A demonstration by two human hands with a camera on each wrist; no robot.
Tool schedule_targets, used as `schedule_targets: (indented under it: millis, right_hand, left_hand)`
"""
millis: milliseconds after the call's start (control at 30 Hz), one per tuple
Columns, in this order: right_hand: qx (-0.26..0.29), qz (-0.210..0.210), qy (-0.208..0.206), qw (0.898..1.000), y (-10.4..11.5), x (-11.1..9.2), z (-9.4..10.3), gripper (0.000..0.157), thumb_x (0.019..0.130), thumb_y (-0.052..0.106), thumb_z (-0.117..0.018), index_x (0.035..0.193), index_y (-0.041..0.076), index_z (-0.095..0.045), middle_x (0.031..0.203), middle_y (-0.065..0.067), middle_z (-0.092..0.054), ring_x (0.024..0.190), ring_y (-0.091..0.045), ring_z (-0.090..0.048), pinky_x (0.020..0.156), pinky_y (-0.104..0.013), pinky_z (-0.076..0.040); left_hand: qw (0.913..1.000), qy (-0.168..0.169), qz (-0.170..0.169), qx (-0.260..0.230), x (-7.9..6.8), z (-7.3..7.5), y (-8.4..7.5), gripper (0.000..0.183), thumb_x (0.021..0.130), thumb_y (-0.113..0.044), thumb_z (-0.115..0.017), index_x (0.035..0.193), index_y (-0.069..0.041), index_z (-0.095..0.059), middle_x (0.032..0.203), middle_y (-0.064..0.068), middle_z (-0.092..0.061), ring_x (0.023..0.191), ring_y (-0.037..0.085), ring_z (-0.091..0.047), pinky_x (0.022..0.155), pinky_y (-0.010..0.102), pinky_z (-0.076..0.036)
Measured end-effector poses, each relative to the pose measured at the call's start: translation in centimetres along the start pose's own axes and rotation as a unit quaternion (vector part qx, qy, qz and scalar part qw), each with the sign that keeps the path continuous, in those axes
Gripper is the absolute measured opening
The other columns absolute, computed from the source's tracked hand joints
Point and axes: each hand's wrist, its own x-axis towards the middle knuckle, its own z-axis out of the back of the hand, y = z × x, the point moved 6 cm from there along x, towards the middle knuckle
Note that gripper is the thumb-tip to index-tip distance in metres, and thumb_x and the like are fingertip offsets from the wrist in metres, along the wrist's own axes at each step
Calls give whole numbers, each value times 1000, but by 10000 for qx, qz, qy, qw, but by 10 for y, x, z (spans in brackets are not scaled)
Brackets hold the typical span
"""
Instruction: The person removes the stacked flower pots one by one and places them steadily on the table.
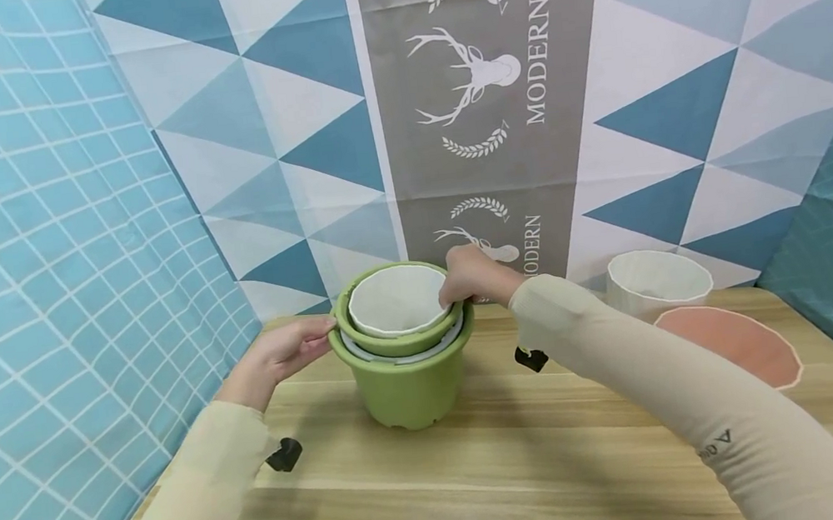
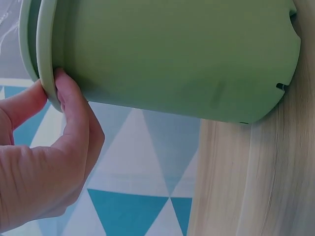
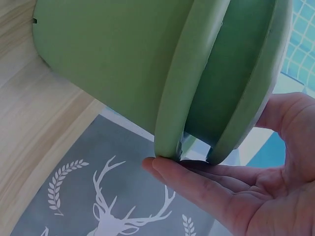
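Observation:
A large green flower pot [image 1: 409,390] stands upright on the wood-grain table, holding a stack. Inside it sit a grey-white pot, a smaller green flower pot [image 1: 395,346] and, innermost, a white pot [image 1: 397,295] with a faceted rim. My left hand [image 1: 286,352] pinches the large pot's rim from the left; in the left wrist view, thumb and fingers [image 2: 74,105] lie on either side of it. My right hand [image 1: 472,275] grips the inner pots' rim at the right, thumb at the inner edge. Its fingers [image 3: 197,184] stretch beneath the rims in the right wrist view, reaching the large pot's rim.
To the right on the table [image 1: 409,495] are a white pot [image 1: 652,279] near the back and a pinkish-orange pot [image 1: 729,347], partly behind my right sleeve. A patterned cloth [image 1: 284,139] hangs behind, with blue tiled covering [image 1: 46,245] at the left.

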Motion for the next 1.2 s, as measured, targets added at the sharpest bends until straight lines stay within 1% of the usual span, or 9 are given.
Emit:
schedule_targets:
  millis: [233, 467, 567, 867, 1000, 1100, 1133, 1167, 1200]
  right_hand:
    - [164, -208, 30, 9996, 12, 8, -6, 24, 73, 6, -61, 60, 11, -42, 48, 0, -42, 40, -12, -42, 34, -19, -36]
    - [406, -180, -28, 9990, 24, 14, -9, 33, 70, 1, -58, 55, 15, -32, 48, 1, -31, 38, -11, -31, 34, -20, -30]
    - [374, -166, -29, 9992, 28, 16, -11, 32, 70, 1, -58, 55, 15, -33, 49, 1, -32, 38, -11, -32, 34, -19, -30]
    - [251, -257, 126, 9993, 38, 21, -16, 31, 74, 4, -59, 56, 14, -35, 51, 0, -34, 38, -11, -34, 35, -20, -33]
    - [147, -263, 187, 9994, 41, 22, -17, 28, 75, 5, -59, 59, 13, -39, 55, -2, -39, 40, -12, -40, 36, -20, -40]
    - [40, -286, 193, 9994, 41, 23, -15, 25, 76, 5, -60, 60, 12, -41, 59, -3, -44, 44, -14, -47, 38, -20, -44]
    - [22, -293, 209, 9993, 41, 23, -14, 25, 76, 5, -60, 60, 12, -41, 60, -4, -45, 45, -14, -47, 38, -20, -44]
    - [39, -318, 230, 9992, 41, 24, -14, 26, 76, 5, -59, 60, 12, -40, 60, -4, -43, 44, -14, -45, 38, -20, -42]
    - [2, -327, 242, 9992, 40, 24, -14, 24, 76, 5, -59, 60, 12, -41, 62, -4, -44, 45, -14, -45, 39, -20, -44]
  left_hand:
    - [9994, -41, 66, -337, -7, 13, 2, 27, 98, 2, -45, 88, -10, -68, 92, -1, -67, 86, 4, -67, 83, 14, -58]
    - [9996, -83, 37, -263, -13, 23, 4, 28, 97, 3, -47, 86, -10, -69, 92, 0, -67, 86, 4, -67, 83, 14, -58]
    - [9996, -129, 74, -228, -14, 27, 6, 27, 97, 2, -47, 86, -11, -68, 91, -1, -67, 86, 4, -67, 83, 13, -58]
    - [9985, -90, 166, -509, -21, 37, 9, 25, 98, 1, -45, 89, -10, -66, 93, 1, -65, 87, 5, -65, 83, 12, -57]
    - [9973, -275, 294, -613, -22, 41, 9, 21, 97, 1, -47, 90, -8, -64, 92, 2, -65, 86, 6, -66, 82, 13, -58]
    - [9962, -383, 365, -692, -20, 41, 8, 11, 97, 1, -48, 97, -5, -58, 92, 3, -65, 86, 7, -66, 82, 14, -58]
    - [9960, -394, 382, -704, -19, 40, 8, 9, 97, 1, -48, 101, -4, -55, 93, 3, -64, 86, 7, -66, 82, 14, -58]
    - [9959, -412, 395, -697, -19, 40, 8, 9, 97, 1, -48, 104, -3, -52, 93, 3, -64, 86, 7, -65, 82, 14, -58]
    - [9958, -436, 410, -690, -18, 39, 8, 10, 97, 1, -48, 106, -3, -49, 93, 3, -64, 86, 7, -65, 82, 14, -58]
